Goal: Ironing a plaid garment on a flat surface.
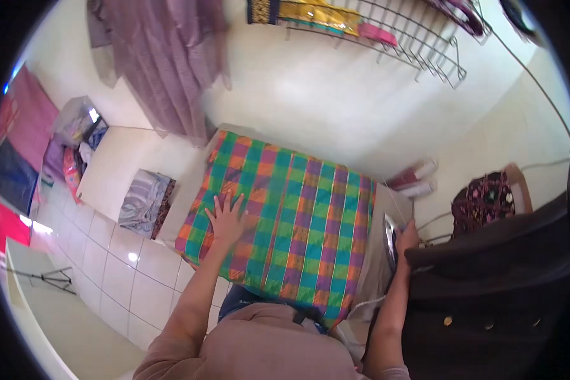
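A bright checked cloth (pixel 297 209) in green, orange, purple and blue lies spread over an ironing board (pixel 377 266). My left hand (pixel 225 218) rests flat on the cloth's left part, fingers spread. My right hand (pixel 406 239) is closed on the handle of an iron (pixel 391 235) that stands at the board's right edge, off the cloth.
A purple garment (pixel 164 63) hangs on the wall at the back. A wire rack (pixel 411 35) with folded cloths hangs at the upper right. A folded grey cloth (pixel 144 202) lies on a low white surface left. A dark cabinet (pixel 487 285) stands right. Two spray cans (pixel 415 180) lie beyond the board.
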The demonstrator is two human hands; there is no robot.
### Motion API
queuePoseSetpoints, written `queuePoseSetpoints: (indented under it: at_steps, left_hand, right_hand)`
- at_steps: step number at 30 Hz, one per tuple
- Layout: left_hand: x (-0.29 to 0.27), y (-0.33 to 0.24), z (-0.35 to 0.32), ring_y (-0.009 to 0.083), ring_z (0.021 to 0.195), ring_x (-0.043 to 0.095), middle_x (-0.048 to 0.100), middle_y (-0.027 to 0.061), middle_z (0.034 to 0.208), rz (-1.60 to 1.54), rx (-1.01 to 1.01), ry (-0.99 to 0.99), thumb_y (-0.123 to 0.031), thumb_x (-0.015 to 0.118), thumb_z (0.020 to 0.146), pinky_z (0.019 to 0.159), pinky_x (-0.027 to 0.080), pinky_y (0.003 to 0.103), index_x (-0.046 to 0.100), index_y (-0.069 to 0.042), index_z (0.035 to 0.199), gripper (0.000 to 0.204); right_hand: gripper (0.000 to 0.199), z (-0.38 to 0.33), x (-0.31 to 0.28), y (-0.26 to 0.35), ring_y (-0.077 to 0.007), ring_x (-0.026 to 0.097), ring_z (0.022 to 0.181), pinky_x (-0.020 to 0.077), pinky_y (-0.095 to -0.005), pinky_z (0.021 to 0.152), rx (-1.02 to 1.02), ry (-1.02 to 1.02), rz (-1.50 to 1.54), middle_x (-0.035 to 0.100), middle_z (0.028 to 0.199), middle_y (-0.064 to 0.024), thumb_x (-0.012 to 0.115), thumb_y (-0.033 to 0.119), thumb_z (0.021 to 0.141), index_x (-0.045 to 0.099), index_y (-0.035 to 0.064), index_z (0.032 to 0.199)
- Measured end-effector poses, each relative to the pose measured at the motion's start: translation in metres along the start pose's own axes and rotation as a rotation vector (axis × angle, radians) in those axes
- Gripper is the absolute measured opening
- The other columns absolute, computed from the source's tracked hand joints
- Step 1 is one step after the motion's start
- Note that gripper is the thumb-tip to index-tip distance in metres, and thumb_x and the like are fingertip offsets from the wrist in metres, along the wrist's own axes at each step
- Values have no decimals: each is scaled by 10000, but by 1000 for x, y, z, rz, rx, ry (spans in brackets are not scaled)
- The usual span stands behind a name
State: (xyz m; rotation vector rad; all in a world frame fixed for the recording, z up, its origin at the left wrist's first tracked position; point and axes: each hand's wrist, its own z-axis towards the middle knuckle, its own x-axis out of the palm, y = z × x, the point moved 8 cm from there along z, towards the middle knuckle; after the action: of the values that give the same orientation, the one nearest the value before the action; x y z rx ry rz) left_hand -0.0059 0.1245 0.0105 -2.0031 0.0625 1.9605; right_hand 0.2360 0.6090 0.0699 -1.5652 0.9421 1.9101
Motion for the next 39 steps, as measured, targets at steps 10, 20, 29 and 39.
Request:
queuePoseSetpoints:
  at_steps: [10,20,29,39]
  left_hand:
    - [-5,17,-4,392,1370,134,211,37,1492,-87,30,-109,-422,442,894,1030,69,681,377,-264,1369,504]
    - [-13,31,-2,287,1359,220,305,10,1449,-119,-70,-210,-346,452,899,1084,93,584,422,-213,1339,461]
    - [-21,35,-5,273,1341,268,345,9,1426,-203,-73,-243,-286,490,859,1090,111,557,482,-167,1282,440]
    - [-15,34,1,255,1342,267,329,-10,1437,-162,-74,-179,-267,491,864,1090,139,535,456,-169,1301,449]
  right_hand:
    - [367,22,38,-40,-260,623,523,479,-387,491,138,496,142,612,609,-144,691,315,770,603,-35,705]
    - [409,-26,2,186,-181,606,507,469,-334,459,-89,378,602,599,585,-78,616,396,830,618,-11,786]
    - [381,11,64,304,-415,613,800,485,-490,723,-230,59,278,626,826,-257,645,356,776,621,-20,828]
    - [409,-26,71,241,-442,602,794,485,-501,690,-201,140,263,609,832,-297,648,275,793,481,-62,957]
